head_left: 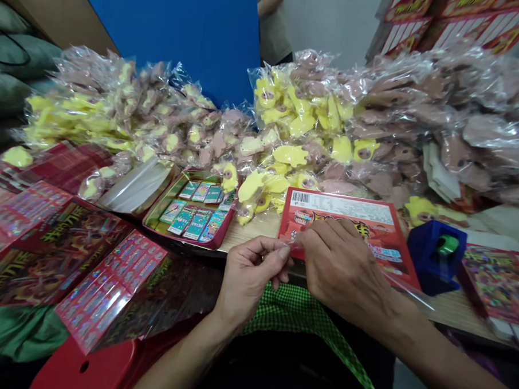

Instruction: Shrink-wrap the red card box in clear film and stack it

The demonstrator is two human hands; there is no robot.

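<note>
My left hand [251, 271] and my right hand [342, 267] meet at the table's near edge. Both pinch a thin clear plastic sleeve [292, 242], which is hard to make out between the fingertips. Just behind my right hand lies a red printed card [348, 218] with a barcode, flat on the wooden table [258, 223]. Left of it stands a red tray [190, 211] with several small green and pink card packs.
Heaps of bagged yellow and pink toys [297, 110] fill the back of the table. A blue tape dispenser [435, 254] sits at the right. Red shiny card sheets [105, 285] lie at the left. A red stool [84, 370] is below. Another person [273, 23] stands behind.
</note>
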